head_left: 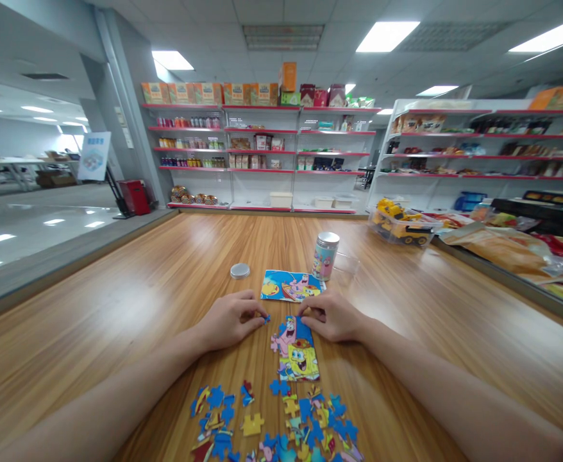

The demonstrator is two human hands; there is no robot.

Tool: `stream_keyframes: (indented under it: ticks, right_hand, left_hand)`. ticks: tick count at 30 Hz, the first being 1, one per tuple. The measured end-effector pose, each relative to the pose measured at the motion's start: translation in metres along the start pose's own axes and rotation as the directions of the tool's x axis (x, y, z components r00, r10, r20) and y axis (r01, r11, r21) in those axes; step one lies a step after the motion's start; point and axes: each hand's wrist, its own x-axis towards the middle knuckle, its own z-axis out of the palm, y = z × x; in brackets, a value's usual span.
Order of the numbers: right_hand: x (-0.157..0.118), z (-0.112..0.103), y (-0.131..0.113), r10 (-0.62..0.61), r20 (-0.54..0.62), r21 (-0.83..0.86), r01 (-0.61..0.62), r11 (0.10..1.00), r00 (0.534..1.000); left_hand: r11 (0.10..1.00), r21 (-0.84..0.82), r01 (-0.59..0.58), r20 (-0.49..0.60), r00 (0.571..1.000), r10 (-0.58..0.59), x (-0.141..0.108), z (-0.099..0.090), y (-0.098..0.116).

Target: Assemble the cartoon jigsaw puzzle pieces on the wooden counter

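Observation:
My left hand (231,319) pinches a small blue puzzle piece (267,318) between thumb and fingertips, just left of the partly joined puzzle (301,356). That puzzle shows a yellow sponge character and a pink starfish character. My right hand (332,316) rests with its bent fingertips on the puzzle's upper edge; whether it grips a piece there I cannot tell. Beyond both hands lies a picture card (281,286) with the same characters. Many loose puzzle pieces (252,423), mostly blue and yellow, are scattered nearest to me.
A printed can (324,256) stands upright by the card's right corner. Its round silver lid (240,271) lies to the left. A clear plastic bin (401,224) with yellow toy trucks sits at the table's far right. Stocked shelves (262,151) line the back.

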Motion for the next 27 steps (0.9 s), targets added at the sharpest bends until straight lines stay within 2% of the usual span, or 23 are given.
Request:
stream_keyframes:
  ticks: [13, 16, 19, 21, 24, 26, 27]
  right_hand:
    - [0.001, 0.003, -0.001, -0.018, -0.041, -0.02, 0.018, 1.0, 0.999]
    - [0.001, 0.003, 0.003, -0.029, -0.069, -0.013, 0.029, 1.0, 0.997]
    - [0.0, 0.002, 0.009, -0.049, -0.158, -0.032, 0.044, 0.999, 0.986]
    - [-0.001, -0.001, 0.012, -0.055, -0.217, -0.067, 0.041, 0.997, 0.975]
    - [-0.004, -0.003, 0.016, -0.055, -0.24, -0.106, 0.03, 0.994, 0.969]
    - [-0.007, -0.004, 0.019, -0.059, -0.24, -0.111, 0.033, 0.993, 0.969]
    - [-0.008, -0.004, 0.02, -0.058, -0.261, -0.121, 0.027, 0.992, 0.963]
  left_hand:
    - [0.998, -0.016, -0.059, -0.007, 0.998, 0.059, -0.002, 0.001, 0.004]
    - [0.995, -0.078, -0.057, -0.055, 0.997, 0.053, 0.0, 0.0, 0.001]
    - [0.984, -0.179, -0.007, -0.068, 0.998, -0.005, 0.009, -0.005, 0.002]
    - [0.978, -0.201, 0.055, -0.072, 0.995, -0.071, 0.016, -0.012, 0.015]
    - [0.974, -0.198, 0.114, -0.069, 0.989, -0.129, 0.013, -0.019, 0.064]
    - [0.995, -0.097, 0.006, 0.081, 0.997, 0.002, -0.009, -0.018, 0.108]
    - [0.997, -0.078, 0.011, 0.118, 0.993, -0.002, -0.027, -0.017, 0.13]
